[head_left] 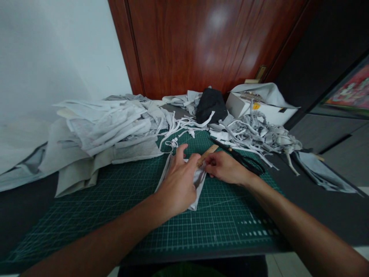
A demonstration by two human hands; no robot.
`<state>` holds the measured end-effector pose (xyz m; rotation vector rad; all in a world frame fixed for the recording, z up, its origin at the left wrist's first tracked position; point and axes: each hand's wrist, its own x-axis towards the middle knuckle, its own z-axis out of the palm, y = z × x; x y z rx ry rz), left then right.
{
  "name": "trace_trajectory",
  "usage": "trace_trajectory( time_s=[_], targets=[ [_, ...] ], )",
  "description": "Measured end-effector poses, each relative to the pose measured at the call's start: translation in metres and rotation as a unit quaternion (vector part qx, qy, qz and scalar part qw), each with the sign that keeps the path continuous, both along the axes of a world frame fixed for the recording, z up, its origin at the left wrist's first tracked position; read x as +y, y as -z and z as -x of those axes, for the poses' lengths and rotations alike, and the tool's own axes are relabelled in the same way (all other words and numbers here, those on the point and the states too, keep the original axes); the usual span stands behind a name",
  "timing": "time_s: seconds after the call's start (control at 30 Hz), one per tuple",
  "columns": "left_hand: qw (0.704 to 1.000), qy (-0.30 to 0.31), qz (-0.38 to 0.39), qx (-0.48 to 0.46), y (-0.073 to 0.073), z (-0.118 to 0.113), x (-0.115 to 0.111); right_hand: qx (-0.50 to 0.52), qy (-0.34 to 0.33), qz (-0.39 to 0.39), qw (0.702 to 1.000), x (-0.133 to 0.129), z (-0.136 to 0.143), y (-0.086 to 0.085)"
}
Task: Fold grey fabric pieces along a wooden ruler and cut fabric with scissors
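A small grey-white fabric pouch [198, 188] lies on the green cutting mat, partly hidden beneath my left hand [180, 182]. That hand is curved over the pouch and holds it, with one finger raised at the far side and the tip of another beside a flat wooden stick [210, 152]. The stick lies slantwise at the pouch's far end. My right hand [221, 166] pinches the pouch's upper right edge, close to the stick; its fingertips are partly hidden. Black-handled scissors [243, 158] rest just beyond my right wrist.
The green cutting mat [115, 215] covers much of the dark table. Piled grey-white fabric pieces [106, 123] stand at the left. A tangle of cords and pouches [259, 132], a black pouch [211, 105] and a white box [239, 105] sit at the back, before a wooden door [201, 46].
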<state>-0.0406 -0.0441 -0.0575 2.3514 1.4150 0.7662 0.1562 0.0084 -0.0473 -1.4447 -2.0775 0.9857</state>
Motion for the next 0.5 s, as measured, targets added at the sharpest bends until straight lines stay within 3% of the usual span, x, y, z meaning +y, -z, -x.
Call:
trace_trajectory(
  time_s=[0.2, 0.33, 0.5],
  targets=[
    [0.999, -0.016, -0.024, 0.027, -0.012, 0.016, 0.023, 0.032, 0.025, -0.027, 0.999, 0.004, 0.002, 0.007],
    [0.999, -0.046, 0.01, -0.011, -0.013, 0.043, 0.048, 0.086, 0.041, -0.047, 0.994, 0.011, -0.003, 0.012],
    [0.987, -0.157, -0.033, -0.019, -0.027, 0.073, 0.073, 0.154, 0.026, -0.065, 0.986, 0.023, -0.01, -0.003]
  ],
)
